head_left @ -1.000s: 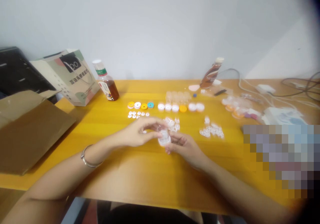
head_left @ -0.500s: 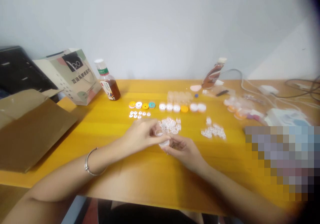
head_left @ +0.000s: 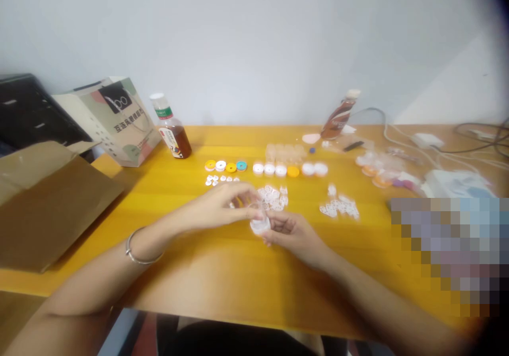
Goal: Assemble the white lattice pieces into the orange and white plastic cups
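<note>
Over the middle of the table, my right hand is closed around a small white round cap with an orange tint at its lower edge. My left hand, a bangle on its wrist, pinches a small clear plastic piece right above the cap. The fingers partly cover both pieces, and blur hides whether they are joined. Just behind the hands lies a pile of flat white plastic pieces. Several small white pieces stand in rows beyond my left hand.
Yellow, white and teal round caps line up behind, with clear cups further back. A second white pile lies right. Bottles, a paper bag, a cardboard box and cables stand around.
My left hand drew the clear piece up and toward itself, then brought it back over the cap. My right hand has kept the cap in nearly the same place.
</note>
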A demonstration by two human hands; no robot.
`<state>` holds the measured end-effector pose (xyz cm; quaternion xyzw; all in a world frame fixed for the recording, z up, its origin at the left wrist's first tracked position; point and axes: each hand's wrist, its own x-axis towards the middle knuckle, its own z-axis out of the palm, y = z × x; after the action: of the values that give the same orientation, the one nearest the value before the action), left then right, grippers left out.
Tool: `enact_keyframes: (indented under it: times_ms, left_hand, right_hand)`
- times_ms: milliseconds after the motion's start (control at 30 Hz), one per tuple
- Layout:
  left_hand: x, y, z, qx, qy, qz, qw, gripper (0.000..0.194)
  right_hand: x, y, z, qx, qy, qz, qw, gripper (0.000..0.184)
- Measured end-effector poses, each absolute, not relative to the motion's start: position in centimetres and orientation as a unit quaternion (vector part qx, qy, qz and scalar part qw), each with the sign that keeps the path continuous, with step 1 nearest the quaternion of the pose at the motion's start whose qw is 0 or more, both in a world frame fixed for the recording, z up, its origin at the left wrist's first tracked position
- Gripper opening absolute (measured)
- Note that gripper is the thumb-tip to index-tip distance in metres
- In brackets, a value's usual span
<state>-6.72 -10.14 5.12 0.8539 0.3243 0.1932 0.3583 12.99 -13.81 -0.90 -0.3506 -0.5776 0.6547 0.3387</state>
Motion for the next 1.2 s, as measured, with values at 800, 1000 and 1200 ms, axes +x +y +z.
enact_keyframes:
  times_ms: [800,1000,1200]
  left_hand:
    - [-6.6,-10.0,5.3,0.873,0.251,0.159,0.387,0.025]
    - [-5.8,-10.8,4.5,0.862,0.357,0.203,0.297,0.027]
    - [-6.7,-9.5,5.0,0.835,0.212,0.146,0.487,0.043]
  right_hand:
    - [13.1,-13.7,-0.9,-0.334,-0.569,0.672,0.336,0.02]
    - [12.9,-13.9,-0.9,-0.326,-0.576,0.67,0.337,0.018]
    - [13.5,-13.6,-0.9,-0.326,-0.558,0.683,0.342,0.02]
